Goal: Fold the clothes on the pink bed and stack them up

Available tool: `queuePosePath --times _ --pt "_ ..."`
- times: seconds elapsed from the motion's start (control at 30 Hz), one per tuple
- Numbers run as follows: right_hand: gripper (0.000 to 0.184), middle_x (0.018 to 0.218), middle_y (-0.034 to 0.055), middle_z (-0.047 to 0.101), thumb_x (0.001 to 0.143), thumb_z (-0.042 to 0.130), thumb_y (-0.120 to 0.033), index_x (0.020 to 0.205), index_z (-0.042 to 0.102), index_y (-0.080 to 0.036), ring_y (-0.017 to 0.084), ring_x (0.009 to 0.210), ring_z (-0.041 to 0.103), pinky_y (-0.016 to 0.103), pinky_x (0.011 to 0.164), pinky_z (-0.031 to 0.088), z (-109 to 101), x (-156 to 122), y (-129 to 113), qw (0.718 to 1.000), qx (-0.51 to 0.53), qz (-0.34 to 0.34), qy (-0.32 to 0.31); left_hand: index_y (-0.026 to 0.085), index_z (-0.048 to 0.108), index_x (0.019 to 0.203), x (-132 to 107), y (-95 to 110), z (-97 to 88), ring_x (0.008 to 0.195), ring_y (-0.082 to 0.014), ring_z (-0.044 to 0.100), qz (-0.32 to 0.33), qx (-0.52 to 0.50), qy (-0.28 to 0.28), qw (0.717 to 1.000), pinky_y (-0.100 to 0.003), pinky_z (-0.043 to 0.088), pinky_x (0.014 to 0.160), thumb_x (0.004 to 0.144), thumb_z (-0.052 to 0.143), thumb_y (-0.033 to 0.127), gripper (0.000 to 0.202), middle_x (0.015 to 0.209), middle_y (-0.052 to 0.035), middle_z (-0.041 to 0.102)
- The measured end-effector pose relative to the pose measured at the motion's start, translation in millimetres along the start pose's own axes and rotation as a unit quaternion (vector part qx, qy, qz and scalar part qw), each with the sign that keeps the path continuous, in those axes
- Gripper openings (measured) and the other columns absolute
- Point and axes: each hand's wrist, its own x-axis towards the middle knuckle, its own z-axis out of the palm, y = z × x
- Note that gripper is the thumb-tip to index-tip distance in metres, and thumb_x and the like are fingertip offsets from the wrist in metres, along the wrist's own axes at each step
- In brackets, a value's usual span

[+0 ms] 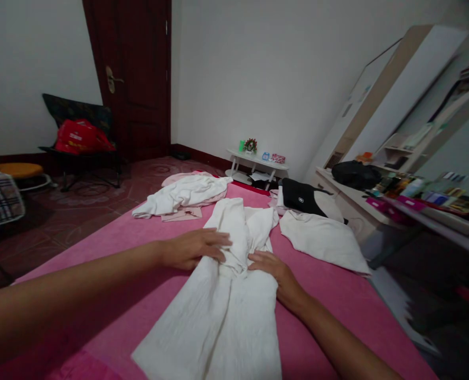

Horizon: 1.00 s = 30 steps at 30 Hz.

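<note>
One white garment (197,314), lengthwise up the bed (321,274)
Left hand (197,248) and right hand (276,272) touch opposite sides, fingers loosely spread.

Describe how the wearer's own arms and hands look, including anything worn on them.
The left hand and right hand are both bare, with no gloves. The left forearm and right forearm are slim and uncovered, with no sleeves in view. No watch, bracelet or marking shows; the fingernails are too blurred to make out.
</note>
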Motion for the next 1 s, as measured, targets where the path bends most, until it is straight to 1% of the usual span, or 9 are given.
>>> queuePosePath --times 0.07,0.13,0.23,0.3,0.37,0.43,0.57,0.83,1.0 --pt "0.026 0.112 0.0093 0.070 0.091 0.050 -0.039 0.101 0.071 -0.026 0.024 0.110 0.061 0.047 0.102 0.039 -6 -1 -13 0.999 0.037 -0.001 0.011 0.018 0.067 0.101 6 9 3.0 0.109 -0.0251 0.060 -0.019 -0.091 -0.002 0.996 -0.032 0.045 0.095 0.088 0.051 0.020 0.021 0.115 -0.0130 0.066" --pt "0.026 0.103 0.0072 0.073 0.090 0.052 -0.041 0.099 0.071 -0.026 0.023 0.101 0.065 0.044 0.102 0.039 -16 -3 -31 0.995 0.095 0.002 -0.012 0.016 0.066 0.082 12 23 4.1 0.081 -0.0200 0.065 -0.066 -0.198 -0.004 0.978 -0.025 0.048 0.075 0.086 0.051 0.020 0.016 0.086 -0.0080 0.070" --pt "0.025 0.087 0.0043 0.074 0.085 0.056 -0.043 0.086 0.073 -0.024 0.022 0.080 0.068 0.034 0.082 0.051 -26 0 -47 0.966 0.225 0.130 -0.018 0.015 0.065 0.073 21 36 6.1 0.065 -0.0167 0.060 -0.199 -0.356 0.032 0.913 -0.022 0.044 0.059 0.080 0.055 0.023 0.014 0.072 -0.0027 0.067" --pt "0.025 0.081 0.0045 0.073 0.079 0.061 -0.045 0.078 0.071 -0.022 0.023 0.074 0.067 0.032 0.069 0.053 -26 7 -41 0.913 0.303 0.267 0.054 0.015 0.067 0.077 28 28 11.3 0.065 -0.0182 0.061 -0.320 -0.424 0.118 0.839 -0.024 0.043 0.056 0.076 0.059 0.029 0.016 0.075 -0.0030 0.069" --pt "0.026 0.084 0.0060 0.073 0.074 0.065 -0.045 0.083 0.070 -0.021 0.025 0.077 0.067 0.035 0.071 0.054 -19 16 -24 0.843 0.362 0.373 0.136 0.015 0.067 0.081 32 9 20.7 0.063 -0.0198 0.060 -0.428 -0.442 0.212 0.759 -0.026 0.043 0.053 0.071 0.062 0.037 0.025 0.074 -0.0038 0.069" --pt "0.031 0.089 0.0085 0.073 0.073 0.067 -0.043 0.092 0.069 -0.019 0.026 0.084 0.068 0.037 0.076 0.054 -12 20 -7 0.793 0.399 0.432 0.162 0.014 0.067 0.080 30 -13 31.9 0.060 -0.0196 0.059 -0.494 -0.427 0.253 0.714 -0.026 0.040 0.051 0.065 0.067 0.042 0.032 0.068 -0.0030 0.067" --pt "0.037 0.093 0.0110 0.073 0.069 0.073 -0.042 0.093 0.069 -0.015 0.026 0.087 0.068 0.036 0.078 0.053 -6 15 3 0.775 0.415 0.452 0.151 0.013 0.067 0.080 20 -28 44.6 0.059 -0.0175 0.057 -0.521 -0.415 0.235 0.708 -0.024 0.039 0.051 0.056 0.076 0.040 0.037 0.066 -0.0010 0.065" --pt "0.038 0.093 0.0097 0.073 0.071 0.073 -0.045 0.094 0.071 -0.015 0.025 0.086 0.068 0.035 0.079 0.051 -21 0 -24 0.737 0.496 0.438 0.136 0.011 0.070 0.087 7 25 19.6 0.064 -0.0179 0.061 -0.457 -0.580 0.179 0.650 -0.025 0.042 0.056 0.062 0.078 0.046 0.044 0.080 -0.0088 0.070" --pt "0.047 0.063 0.0071 0.066 0.077 0.061 -0.061 0.071 0.066 -0.015 0.019 0.055 0.062 0.030 0.054 0.049 -27 -27 -24 0.746 0.459 0.479 0.054 0.012 0.067 0.064 -19 33 18.9 0.050 -0.0141 0.053 -0.502 -0.504 0.135 0.690 -0.023 0.037 0.050 0.060 0.077 0.053 0.042 0.059 -0.0033 0.063"
